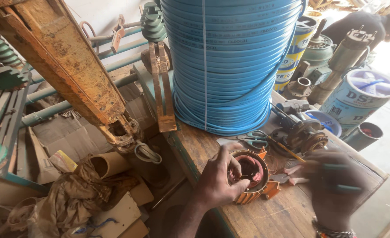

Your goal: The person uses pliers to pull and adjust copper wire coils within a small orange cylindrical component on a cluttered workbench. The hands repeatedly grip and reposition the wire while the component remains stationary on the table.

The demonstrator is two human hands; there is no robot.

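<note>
At lower centre of the frame an orange motor stator sits on the wooden workbench, its bore filled with reddish copper winding. At right, an open blue-and-white tin holds loose blue strips; a small dark can below it shows a reddish inside.

The stator lies close to the bench's left edge, which drops to cardboard and rags at lower left. Behind it a tall coil of blue cable fills the upper centre — scissors and a small motor part crowd the strip between.

The left hand wraps the stator's rim, fingers curled inside the bore, gripping it. The right hand is blurred at lower right, closed around a dark tool handle just beside the stator.
</note>
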